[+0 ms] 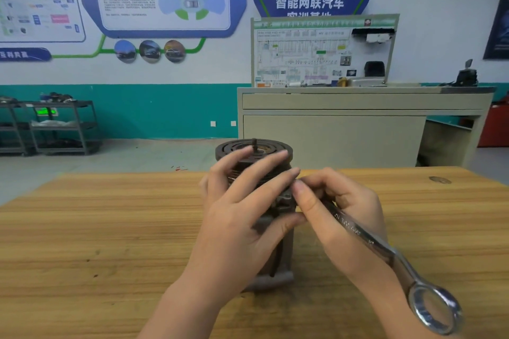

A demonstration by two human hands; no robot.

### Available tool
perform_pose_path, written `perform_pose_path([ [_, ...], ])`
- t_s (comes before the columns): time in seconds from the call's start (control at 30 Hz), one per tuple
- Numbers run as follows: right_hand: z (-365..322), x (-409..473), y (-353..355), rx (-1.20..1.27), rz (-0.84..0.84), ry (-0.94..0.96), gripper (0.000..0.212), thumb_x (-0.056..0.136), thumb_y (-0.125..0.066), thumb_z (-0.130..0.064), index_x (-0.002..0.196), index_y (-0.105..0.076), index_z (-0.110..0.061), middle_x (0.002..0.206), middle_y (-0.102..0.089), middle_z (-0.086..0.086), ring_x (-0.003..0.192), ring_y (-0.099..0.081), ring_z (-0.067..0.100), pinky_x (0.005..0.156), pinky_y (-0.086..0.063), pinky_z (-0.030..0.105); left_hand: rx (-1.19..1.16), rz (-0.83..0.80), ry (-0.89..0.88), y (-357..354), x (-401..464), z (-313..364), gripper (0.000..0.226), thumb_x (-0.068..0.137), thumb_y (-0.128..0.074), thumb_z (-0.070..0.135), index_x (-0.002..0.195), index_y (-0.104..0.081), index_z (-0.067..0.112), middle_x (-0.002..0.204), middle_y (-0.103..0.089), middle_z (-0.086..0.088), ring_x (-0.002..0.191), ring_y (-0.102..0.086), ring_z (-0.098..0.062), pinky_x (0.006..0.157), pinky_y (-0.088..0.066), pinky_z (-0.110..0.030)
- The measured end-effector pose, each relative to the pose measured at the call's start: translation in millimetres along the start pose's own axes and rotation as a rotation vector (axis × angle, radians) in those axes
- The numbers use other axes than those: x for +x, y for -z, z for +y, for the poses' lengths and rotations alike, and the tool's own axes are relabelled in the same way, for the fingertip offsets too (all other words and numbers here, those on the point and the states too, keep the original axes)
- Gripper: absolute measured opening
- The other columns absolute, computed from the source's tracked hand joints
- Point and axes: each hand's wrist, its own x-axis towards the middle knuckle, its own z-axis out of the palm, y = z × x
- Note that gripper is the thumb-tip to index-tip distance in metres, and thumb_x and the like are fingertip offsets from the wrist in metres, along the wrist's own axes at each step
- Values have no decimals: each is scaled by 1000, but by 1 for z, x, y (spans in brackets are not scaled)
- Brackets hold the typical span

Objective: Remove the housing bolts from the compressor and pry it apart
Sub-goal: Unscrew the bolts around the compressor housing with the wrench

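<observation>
The dark grey metal compressor (254, 173) stands upright on the wooden worktop (110, 228); the left hand (242, 212) cups it, fingers spread, while the right hand (341, 209) grips a shiny steel wrench (385, 256).

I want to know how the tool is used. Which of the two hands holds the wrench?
The right hand grips the wrench, whose ring end points toward the camera. The left hand only rests on the compressor.

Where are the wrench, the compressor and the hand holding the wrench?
wrench (366, 239), head view, on its shiny shaft.
compressor (264, 149), head view, on its dark grooved top disc.
right hand (341, 209), head view, on the back of the hand.
</observation>
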Motion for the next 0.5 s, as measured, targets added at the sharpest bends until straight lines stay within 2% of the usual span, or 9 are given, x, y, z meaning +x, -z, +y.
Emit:
perform_pose_path([
  [0.07, -2, 0, 2, 22, -30, -12, 10, 88, -60, -34, 83, -66, -28, 66, -63, -9, 58, -57, 3, 52, -45, 15, -41, -10, 1, 2, 2, 3, 40, 83, -63, 41, 118, -65, 22, 134, -55, 12, 129, -40, -19, 98, -41, -55],
  [0.13, -4, -1, 2, 57, -54, -31, 14, 88, -60, -36, 86, -69, -27, 70, -66, -3, 62, -62, 10, 53, -50, 28, -64, 3, 7, 4, 4, 5, 36, 83, -64, 40, 113, -66, 21, 130, -57, 13, 126, -43, -16, 99, -43, -50],
  [0.17, -5, -1, 2, 60, -51, -22, 15, 88, -60, -37, 88, -71, -26, 71, -67, -1, 63, -64, 12, 54, -52, 32, -73, 18, 10, 6, 4, 7, 34, 82, -64, 39, 111, -65, 21, 128, -58, 13, 125, -45, -14, 102, -43, -44],
  [0.23, -6, 0, 1, 73, 21, -16, 18, 85, -63, -43, 89, -71, -27, 71, -67, -1, 60, -63, 11, 51, -51, 30, -106, 87, 56, 14, 2, 3, 34, 81, -66, 37, 111, -62, 23, 121, -61, 15, 119, -51, -9, 102, -42, -26],
  [0.3, -7, 3, 2, 174, 152, -88, 24, 79, -69, -50, 88, -71, -29, 67, -65, 2, 49, -58, 10, 45, -47, 25, -135, 226, 233, 32, -2, -15, 31, 81, -68, 41, 110, -58, 37, 111, -63, 25, 107, -58, 1, 92, -44, -14],
  [0.37, -4, 6, 4, 311, 268, -179, 26, 75, -71, -50, 86, -72, -27, 67, -66, 5, 45, -60, 13, 45, -47, 22, -67, 312, 519, 60, -10, -54, 26, 78, -71, 53, 99, -57, 48, 99, -65, 27, 92, -62, 4, 78, -51, -21],
  [0.4, -3, 7, 4, 366, 310, -217, 23, 76, -70, -47, 83, -72, -25, 67, -67, 7, 45, -62, 17, 46, -48, 23, 33, 253, 663, 75, -20, -79, 25, 75, -74, 55, 92, -59, 46, 94, -67, 23, 86, -65, -2, 74, -54, -30],
  [0.43, -1, 8, 4, 416, 340, -254, 22, 78, -67, -44, 80, -73, -23, 67, -68, 8, 46, -63, 20, 47, -48, 23, 175, 118, 790, 89, -34, -105, 24, 72, -79, 51, 82, -60, 40, 92, -70, 16, 81, -66, -11, 72, -54, -39],
  [0.5, 2, 8, 3, 475, 372, -330, 26, 83, -61, -42, 76, -74, -20, 67, -69, 11, 47, -65, 23, 47, -48, 24, 393, -190, 1042, 113, -71, -147, 31, 67, -87, 35, 66, -57, 31, 89, -73, -6, 73, -65, -27, 74, -53, -45],
])
